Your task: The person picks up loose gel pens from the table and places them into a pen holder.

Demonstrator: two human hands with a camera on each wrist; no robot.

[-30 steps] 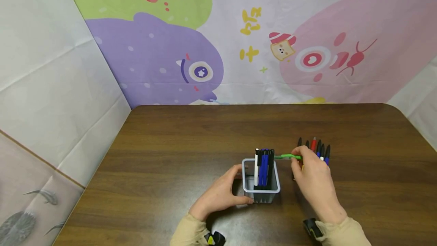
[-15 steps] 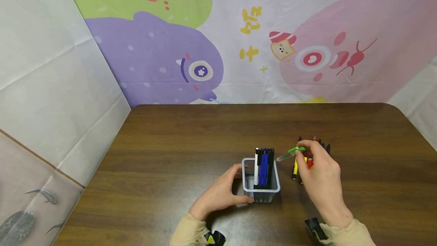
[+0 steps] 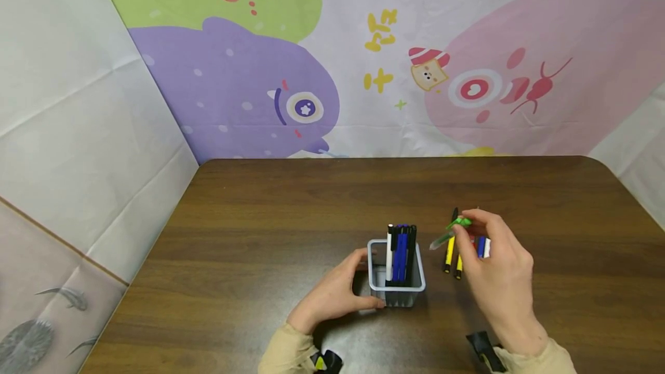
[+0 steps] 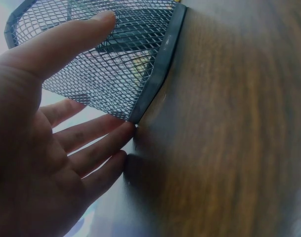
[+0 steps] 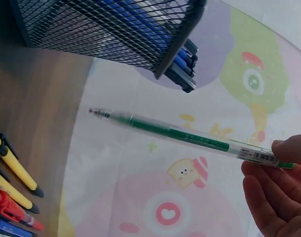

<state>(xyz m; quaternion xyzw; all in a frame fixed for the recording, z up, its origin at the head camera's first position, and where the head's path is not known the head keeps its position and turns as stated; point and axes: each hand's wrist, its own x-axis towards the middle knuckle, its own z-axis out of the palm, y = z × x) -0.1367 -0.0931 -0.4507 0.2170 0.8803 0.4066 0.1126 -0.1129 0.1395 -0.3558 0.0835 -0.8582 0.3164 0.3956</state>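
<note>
A square mesh pen holder (image 3: 397,289) stands on the table, several pens (image 3: 401,255) in white, blue and black upright in its right side. My left hand (image 3: 339,292) grips its left side, thumb along the near face and fingers behind; in the left wrist view the fingertips are low by the base edge of the mesh (image 4: 101,74). To the right of the holder, my right hand (image 3: 501,273) pinches a clear gel pen with green ink (image 5: 180,134) by its green clicker end. The pen's tip slants down toward the holder, apart from it.
Two yellow pens (image 3: 449,255) lie on the brown table (image 3: 260,218) just left of the right hand. A red pen (image 5: 14,207) and a blue pen (image 5: 9,226) lie beside them, partly hidden by that hand in the head view. A printed cloth (image 3: 249,91) hangs behind the table.
My right hand has drawn back to the right, away from the holder, and the green pen has turned from nearly level to tip-down. The left hand and holder stay in place.
</note>
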